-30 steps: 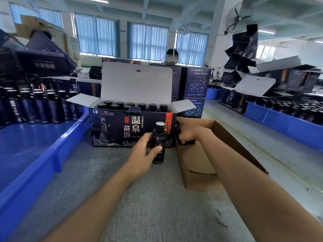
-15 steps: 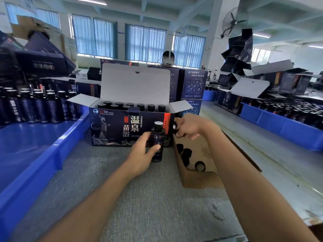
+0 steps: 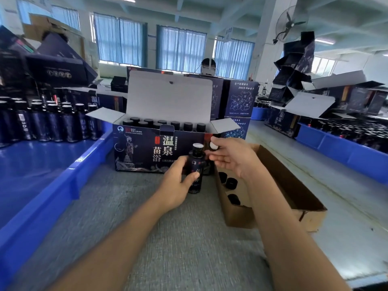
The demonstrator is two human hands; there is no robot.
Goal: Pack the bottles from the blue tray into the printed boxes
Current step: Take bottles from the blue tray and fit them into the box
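- Surface (image 3: pixel 178 238) of grey felt lay bare between the blue tray (image 3: pixel 63 185) rim on the left and the brown carton (image 3: pixel 294 196) on the right.
- Left hand (image 3: pixel 176 185) had its grip clenched around an upright dark bottle (image 3: pixel 196 171), just before the printed box (image 3: pixel 142 152).
- Right hand (image 3: pixel 231 158) pinched a cap (image 3: pixel 213 145) beside the bottle's open mouth.
- Printed box stood open, lid raised, capped bottles inside; loose caps lay in the carton.
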